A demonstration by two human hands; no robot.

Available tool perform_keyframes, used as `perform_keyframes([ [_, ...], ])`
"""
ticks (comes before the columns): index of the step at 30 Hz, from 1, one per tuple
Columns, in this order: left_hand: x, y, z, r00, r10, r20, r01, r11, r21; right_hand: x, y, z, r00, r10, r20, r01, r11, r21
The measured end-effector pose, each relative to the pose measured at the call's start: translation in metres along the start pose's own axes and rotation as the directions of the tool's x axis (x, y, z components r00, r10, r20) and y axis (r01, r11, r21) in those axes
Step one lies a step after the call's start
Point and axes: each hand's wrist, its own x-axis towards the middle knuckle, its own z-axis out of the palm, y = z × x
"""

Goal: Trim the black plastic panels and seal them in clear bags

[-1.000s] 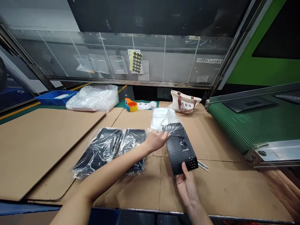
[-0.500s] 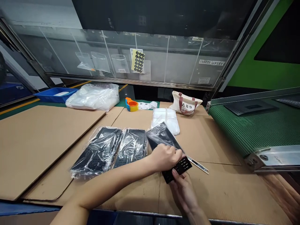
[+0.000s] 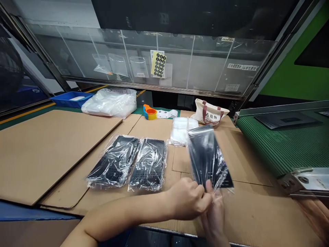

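A black plastic panel inside a clear bag (image 3: 208,161) stands tilted above the cardboard, held up at its near end. My left hand (image 3: 189,199) is closed, pinching the bag's near edge. My right hand (image 3: 214,214) is closed on the same edge from below, thumb up against the plastic. Two more bagged black panels (image 3: 115,161) (image 3: 149,164) lie side by side on the cardboard to the left. A stack of empty clear bags (image 3: 181,130) lies behind the held panel.
Cardboard sheets (image 3: 51,151) cover the bench. A green conveyor (image 3: 280,144) with a black panel (image 3: 284,120) runs at the right. Behind are a blue tray (image 3: 70,99), a heap of plastic bags (image 3: 110,103), an orange tape dispenser (image 3: 149,112) and a cloth tote (image 3: 209,115).
The clear bag has been drawn fully over the black panel, which is now raised and tilted. Both hands have come together at its near end.
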Motion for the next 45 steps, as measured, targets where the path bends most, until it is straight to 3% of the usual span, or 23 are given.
perform_keyframes([
  [2,-0.008,0.004,-0.007,0.995,-0.006,0.104,0.034,0.962,-0.271,0.004,-0.002,-0.005,0.991,-0.079,-0.110,0.064,0.989,-0.135],
  [3,-0.013,0.005,-0.011,0.989,-0.042,0.144,0.101,0.893,-0.438,0.006,-0.004,-0.008,0.983,-0.142,-0.116,0.114,0.969,-0.219],
  [5,-0.022,0.003,-0.021,0.952,-0.235,0.196,0.302,0.625,-0.720,0.009,-0.006,-0.013,0.938,-0.346,0.018,0.324,0.856,-0.403],
  [6,-0.026,0.002,-0.025,0.903,-0.364,0.229,0.382,0.435,-0.815,0.010,-0.007,-0.014,0.879,-0.454,0.144,0.466,0.753,-0.465],
  [8,-0.033,-0.001,-0.029,0.769,-0.557,0.315,0.407,0.045,-0.913,0.012,-0.010,-0.012,0.677,-0.593,0.435,0.731,0.480,-0.485],
  [10,-0.040,-0.003,-0.028,0.703,-0.603,0.378,0.327,-0.198,-0.924,0.012,-0.011,-0.006,0.468,-0.592,0.657,0.877,0.218,-0.429],
  [12,-0.047,-0.001,-0.025,0.662,-0.633,0.400,0.290,-0.276,-0.916,0.012,-0.010,0.003,0.364,-0.540,0.759,0.914,0.051,-0.402],
  [14,-0.057,0.001,-0.024,0.594,-0.685,0.421,0.268,-0.325,-0.907,0.011,-0.007,0.012,0.332,-0.498,0.801,0.916,-0.030,-0.399],
  [16,-0.069,0.001,-0.026,0.495,-0.738,0.458,0.204,-0.414,-0.887,0.007,-0.004,0.019,0.288,-0.482,0.828,0.932,-0.056,-0.357],
  [18,-0.085,-0.002,-0.033,0.346,-0.799,0.492,0.134,-0.477,-0.869,0.000,-0.002,0.025,0.181,-0.462,0.869,0.973,-0.044,-0.226],
  [20,-0.104,-0.010,-0.045,0.172,-0.850,0.497,0.117,-0.484,-0.867,-0.008,-0.002,0.029,0.037,-0.451,0.892,0.999,0.012,-0.036],
  [21,-0.114,-0.014,-0.052,0.092,-0.871,0.483,0.131,-0.470,-0.873,-0.013,-0.003,0.030,-0.013,-0.453,0.892,0.998,0.055,0.043],
  [22,-0.124,-0.019,-0.060,0.023,-0.889,0.457,0.155,-0.448,-0.880,-0.017,-0.003,0.032,-0.034,-0.463,0.886,0.990,0.103,0.092],
  [23,-0.133,-0.024,-0.067,-0.038,-0.906,0.422,0.182,-0.421,-0.888,-0.020,-0.002,0.032,-0.024,-0.482,0.876,0.982,0.152,0.111],
  [24,-0.143,-0.029,-0.074,-0.092,-0.920,0.382,0.209,-0.392,-0.896,-0.022,-0.002,0.032,0.014,-0.499,0.866,0.974,0.204,0.102],
  [28,-0.176,-0.049,-0.089,-0.272,-0.940,0.208,0.287,-0.285,-0.914,-0.021,0.002,0.030,0.207,-0.450,0.869,0.905,0.425,0.004],
  [31,-0.194,-0.063,-0.087,-0.387,-0.920,0.064,0.396,-0.228,-0.889,-0.018,0.005,0.027,0.233,-0.383,0.894,0.862,0.507,-0.007],
  [33,-0.204,-0.071,-0.082,-0.425,-0.905,-0.004,0.463,-0.214,-0.860,-0.016,0.006,0.025,0.222,-0.363,0.905,0.854,0.520,-0.001],
  [39,-0.223,-0.076,-0.074,-0.443,-0.888,-0.127,0.611,-0.196,-0.767,-0.012,0.008,0.019,0.266,-0.349,0.899,0.832,0.554,-0.031],
  [41,-0.225,-0.071,-0.076,-0.435,-0.867,-0.242,0.722,-0.176,-0.669,-0.008,0.008,0.015,0.296,-0.336,0.894,0.827,0.559,-0.063],
  [43,-0.223,-0.063,-0.078,-0.350,-0.837,-0.422,0.873,-0.128,-0.471,-0.004,0.008,0.009,0.344,-0.318,0.884,0.819,0.561,-0.117],
  [45,-0.216,-0.055,-0.081,-0.204,-0.791,-0.577,0.964,-0.061,-0.258,-0.001,0.008,0.003,0.411,-0.298,0.862,0.803,0.567,-0.187],
])
